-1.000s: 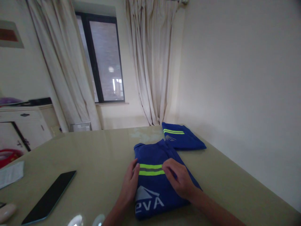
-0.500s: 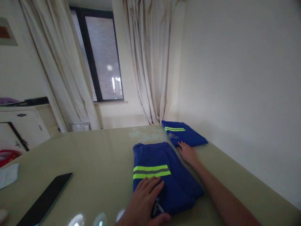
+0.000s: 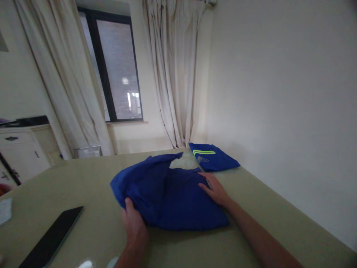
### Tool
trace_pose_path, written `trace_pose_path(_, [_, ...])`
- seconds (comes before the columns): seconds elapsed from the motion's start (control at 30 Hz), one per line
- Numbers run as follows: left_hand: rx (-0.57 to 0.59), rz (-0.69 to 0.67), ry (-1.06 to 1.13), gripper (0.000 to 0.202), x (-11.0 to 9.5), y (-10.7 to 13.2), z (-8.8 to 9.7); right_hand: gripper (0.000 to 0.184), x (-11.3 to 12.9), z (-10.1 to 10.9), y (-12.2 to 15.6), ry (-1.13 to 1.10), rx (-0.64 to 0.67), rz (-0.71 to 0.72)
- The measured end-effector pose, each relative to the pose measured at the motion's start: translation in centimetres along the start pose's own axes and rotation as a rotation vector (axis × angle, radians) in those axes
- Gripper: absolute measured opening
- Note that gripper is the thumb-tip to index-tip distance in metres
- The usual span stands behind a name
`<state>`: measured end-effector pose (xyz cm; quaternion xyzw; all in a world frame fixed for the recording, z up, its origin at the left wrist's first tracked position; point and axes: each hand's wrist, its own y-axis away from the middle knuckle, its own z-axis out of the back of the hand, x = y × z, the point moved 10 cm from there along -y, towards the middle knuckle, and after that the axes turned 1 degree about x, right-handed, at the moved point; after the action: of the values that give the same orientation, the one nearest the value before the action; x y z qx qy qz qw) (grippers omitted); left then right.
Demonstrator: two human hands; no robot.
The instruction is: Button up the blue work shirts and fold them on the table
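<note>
A blue work garment (image 3: 184, 201) lies partly unfolded on the table in front of me. My left hand (image 3: 134, 221) grips its left part, thumb on top and fingers hidden beneath, and holds that flap raised and bent over. Stretched out on the garment's right edge, my right hand (image 3: 215, 189) has its fingers apart and pinches nothing. Beyond it, near the wall, a second blue garment (image 3: 216, 160) lies folded flat, with yellow-green stripes and a pale print facing up. The first garment's stripes are mostly hidden.
On the pale green table (image 3: 97, 238) a dark tablet or phone (image 3: 52, 236) lies to the left, with a light paper (image 3: 5, 211) farther left. A wall (image 3: 284, 111) borders the table's right side. Curtains (image 3: 178, 74) hang behind.
My left hand has moved left from the garment's front and lifted its left part open, turning the stripes out of view. My right hand has come back from the far folded garment to the near one.
</note>
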<state>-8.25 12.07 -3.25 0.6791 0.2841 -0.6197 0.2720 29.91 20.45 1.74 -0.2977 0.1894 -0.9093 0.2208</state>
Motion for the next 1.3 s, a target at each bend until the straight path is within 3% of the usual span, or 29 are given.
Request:
trace_pose_path(0.13, [-0.23,0.056,0.107,0.059,-0.5,-4.4,4.9,0.06,1.7,-3.3,0.7,0.091,0.305,0.012])
trace_pose_path(0.23, [-0.312,-0.065,-0.187,0.073,-3.0,-7.0,8.4,0.055,0.1,-3.2,0.4,0.163,0.318,-0.087])
trace_pose_path(0.33, [-0.146,-0.233,-0.668,0.071,-5.1,-8.7,7.8,0.058,-2.6,-2.1,0.2,0.191,0.268,-0.209])
trace_pose_path(0.43, [0.135,-0.217,-0.892,0.069,-4.1,-9.4,5.6,0.066,-4.6,-1.1,0.4,0.076,0.199,-0.275])
trace_pose_path(0.57, [0.319,-0.166,-1.096,0.065,-2.5,-10.5,5.1,0.084,-6.5,-0.4,1.0,-0.224,0.127,-0.368])
trace_pose_path(0.63, [0.46,-0.157,-1.076,0.064,-1.5,-10.9,4.9,0.088,-7.0,-0.7,1.2,-0.362,0.14,-0.415])
trace_pose_path(0.7, [0.561,-0.182,-1.04,0.064,-0.9,-11.0,4.8,0.08,-7.4,-0.8,1.2,-0.414,0.138,-0.456])
trace_pose_path(0.87, [0.37,-0.276,-0.97,0.064,-2.5,-11.7,4.9,0.046,-6.7,0.7,0.3,-0.223,-0.008,-0.418])
trace_pose_path(1.0, [0.394,-0.273,-0.705,0.045,-3.8,-10.6,2.6,0.025,-4.1,1.7,-0.3,-0.044,-0.082,-0.3])
trace_pose_path(1.1, [0.35,-0.219,-0.487,0.039,-5.8,-9.0,2.1,0.02,-1.7,3.0,-0.5,0.022,-0.174,-0.222])
trace_pose_path(1.23, [0.31,-0.017,-0.084,0.054,-7.8,-6.4,3.6,0.026,2.4,7.2,-0.1,-0.024,-0.408,-0.097])
trace_pose_path(1.3, [0.302,0.019,-0.008,0.064,-8.0,-5.6,5.9,0.027,3.7,10.1,1.2,-0.082,-0.524,-0.058])
